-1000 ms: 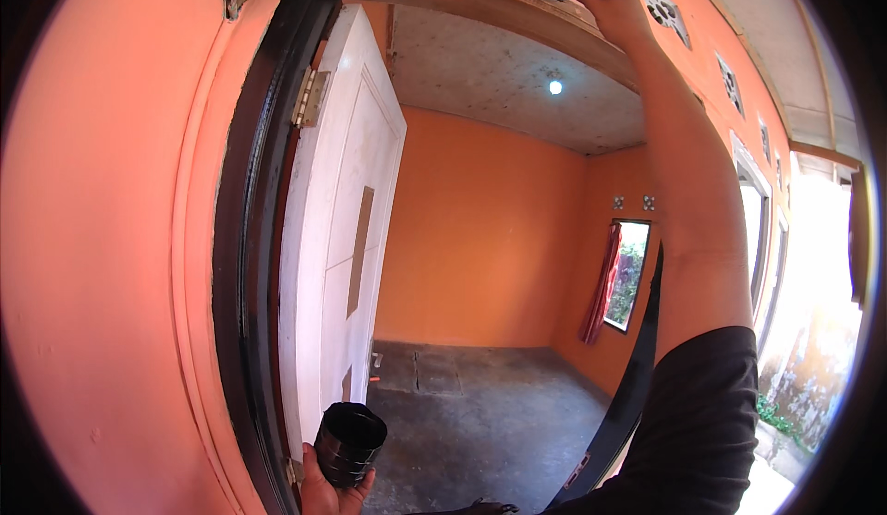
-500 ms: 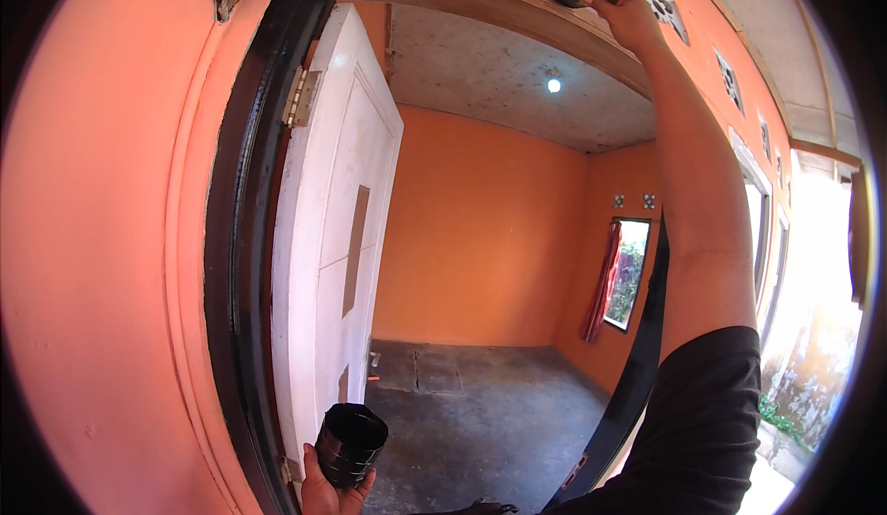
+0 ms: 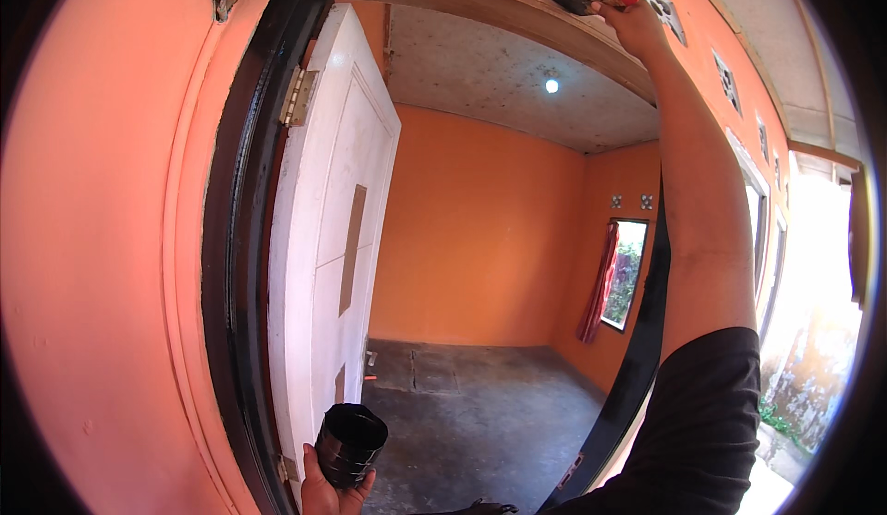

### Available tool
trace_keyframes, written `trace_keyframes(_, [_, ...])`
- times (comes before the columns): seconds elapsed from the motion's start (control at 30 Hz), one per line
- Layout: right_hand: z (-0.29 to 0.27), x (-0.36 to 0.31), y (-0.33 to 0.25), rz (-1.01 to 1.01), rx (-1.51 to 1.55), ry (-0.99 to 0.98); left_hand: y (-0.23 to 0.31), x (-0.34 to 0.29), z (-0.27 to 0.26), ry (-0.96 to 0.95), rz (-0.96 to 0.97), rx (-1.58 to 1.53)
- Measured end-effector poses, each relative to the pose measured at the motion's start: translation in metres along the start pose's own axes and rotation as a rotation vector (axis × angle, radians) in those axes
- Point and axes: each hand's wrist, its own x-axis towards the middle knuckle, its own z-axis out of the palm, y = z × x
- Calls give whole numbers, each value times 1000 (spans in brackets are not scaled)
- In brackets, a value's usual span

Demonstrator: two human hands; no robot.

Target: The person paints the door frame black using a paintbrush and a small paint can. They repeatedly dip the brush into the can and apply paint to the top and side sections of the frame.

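Note:
My right hand [image 3: 636, 24], raised at the top right, is closed around a paintbrush [image 3: 612, 0] with a red handle end. Its dark bristles touch the top bar of the door frame [image 3: 480, 0], where dark paint runs along the upper edge and the face below is brown. Low in the view, my left hand [image 3: 331, 495] grips a black paint container [image 3: 351, 446] from beneath and the side, its mouth upward. How much paint is inside cannot be made out. The left post of the frame [image 3: 242, 238] is glossy black.
A white door [image 3: 337, 201] stands swung inward on a metal hinge [image 3: 300, 97]. Orange wall [image 3: 102, 238] borders the frame at left. Beyond lie a grey floor [image 3: 480, 423] and a window [image 3: 626, 275] with a red curtain [image 3: 601, 284]. Patterned vent blocks [image 3: 658, 7] sit beyond my right hand.
The brush and my right hand have shifted slightly right and down along the top bar. My left hand keeps the container in the same place.

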Motion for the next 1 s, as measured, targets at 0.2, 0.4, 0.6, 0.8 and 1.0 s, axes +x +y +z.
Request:
trace_keyframes(0.2, [-4, -6, 11, 56, 18, -28, -2, -3, 1, 28, -6, 10])
trace_keyframes(0.4, [-20, 3, 45, -9, -16, 15, -2, -5, 3, 8, -12, 22])
trace_keyframes(0.6, [-16, 2, -8, -19, 43, 90, -4, -9, 2, 54, -2, -6])
trace_keyframes(0.8, [1, 18, -41, -136, 672, 80, -3, -12, 11, 83, -23, -9])
trace_keyframes(1.0, [13, 23, -25, -40, 277, 65, -5, -14, 9, 37, -3, 20])
